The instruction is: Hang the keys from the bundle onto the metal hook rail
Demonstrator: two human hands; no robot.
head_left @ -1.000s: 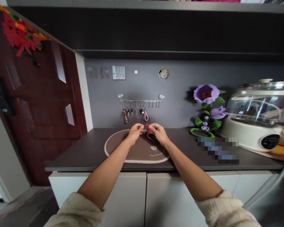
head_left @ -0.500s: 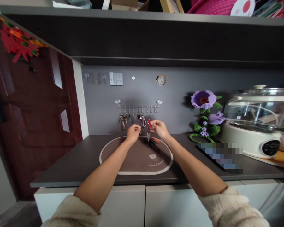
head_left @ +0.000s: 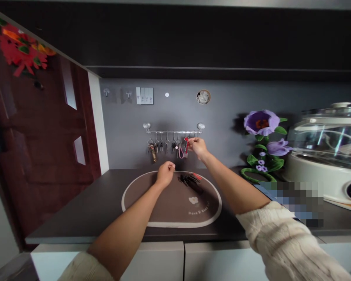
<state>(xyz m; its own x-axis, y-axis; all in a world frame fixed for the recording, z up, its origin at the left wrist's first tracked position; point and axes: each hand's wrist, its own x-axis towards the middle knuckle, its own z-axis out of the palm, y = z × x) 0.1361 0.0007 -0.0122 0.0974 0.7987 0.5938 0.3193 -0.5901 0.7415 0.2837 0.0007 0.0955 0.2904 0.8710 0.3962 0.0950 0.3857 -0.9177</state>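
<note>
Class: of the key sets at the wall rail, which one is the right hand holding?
The red-strapped key, rightmost at the rail; the right hand pinches it, the others hang untouched.

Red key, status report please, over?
Right hand pinches red key at hook rail. Left hand fisted above mat. More keys lie on mat, nothing blocking.

One hook rail [head_left: 174, 132], one oval mat [head_left: 169, 212], two purple flowers [head_left: 261, 121] [head_left: 276, 147], one cooker [head_left: 318, 173].
</note>
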